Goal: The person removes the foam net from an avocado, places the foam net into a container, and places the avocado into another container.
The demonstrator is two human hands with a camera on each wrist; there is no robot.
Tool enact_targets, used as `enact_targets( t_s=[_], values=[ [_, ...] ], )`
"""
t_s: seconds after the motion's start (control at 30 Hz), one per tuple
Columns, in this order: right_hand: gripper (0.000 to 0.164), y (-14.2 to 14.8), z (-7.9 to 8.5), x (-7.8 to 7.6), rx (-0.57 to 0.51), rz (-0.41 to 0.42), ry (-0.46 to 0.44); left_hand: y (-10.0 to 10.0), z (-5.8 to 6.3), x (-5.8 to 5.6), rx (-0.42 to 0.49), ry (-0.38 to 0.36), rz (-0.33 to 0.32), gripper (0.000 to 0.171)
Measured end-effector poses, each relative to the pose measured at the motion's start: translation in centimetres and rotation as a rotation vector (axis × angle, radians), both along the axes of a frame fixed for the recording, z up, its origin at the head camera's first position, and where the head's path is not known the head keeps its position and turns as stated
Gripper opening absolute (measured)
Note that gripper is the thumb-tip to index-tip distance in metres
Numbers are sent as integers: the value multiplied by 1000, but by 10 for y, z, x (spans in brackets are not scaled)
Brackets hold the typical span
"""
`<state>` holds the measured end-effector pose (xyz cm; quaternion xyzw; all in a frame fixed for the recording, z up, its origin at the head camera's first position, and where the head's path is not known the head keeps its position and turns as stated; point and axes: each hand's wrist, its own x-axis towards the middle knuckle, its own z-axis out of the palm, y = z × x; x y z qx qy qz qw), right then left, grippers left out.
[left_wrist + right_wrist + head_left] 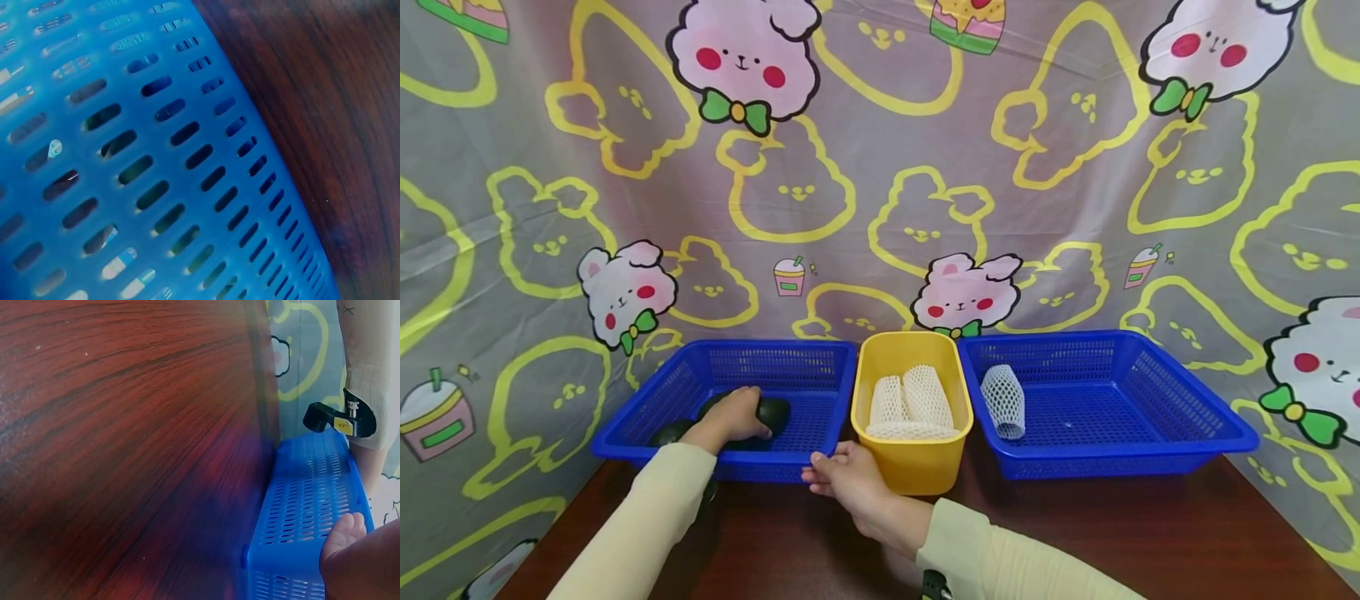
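Observation:
In the head view my left hand point(737, 415) reaches into the left blue basket point(760, 458), its fingers curled over a smooth dark green fruit point(775, 415). Another dark green fruit point(670, 432) lies beside my wrist, partly covered by the sleeve. My right hand point(850, 483) pinches the basket's front right corner, thumb near the rim. The right wrist view also has this hand point(342, 540) at the basket's rim point(364, 509). In the left wrist view the perforated basket wall point(187, 156) hides the left hand; dark green shows through some slots.
A yellow bin point(917, 467) with several white foam net sleeves point(925, 396) stands right of the left basket. Farther right is a second blue basket point(1112, 454), holding one foam net sleeve point(1003, 402). Behind hangs a printed curtain point(880, 208). The tabletop point(760, 542) is dark wood.

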<state>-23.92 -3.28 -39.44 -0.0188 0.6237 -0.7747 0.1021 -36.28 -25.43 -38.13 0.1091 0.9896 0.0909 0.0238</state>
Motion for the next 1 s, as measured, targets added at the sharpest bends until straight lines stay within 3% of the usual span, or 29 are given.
enact_targets(
  t_s=[0.53, 0.8, 1.0],
  values=[
    [15, 8, -6, 4, -1, 50, 51, 1, 6, 6, 25, 16, -9, 76],
    [14, 24, -8, 11, 61, 140, 95, 1, 13, 12, 71, 36, -4, 78],
    [13, 41, 2, 16, 75, 220, 141, 1, 22, 22, 127, 84, -26, 77]
  ],
)
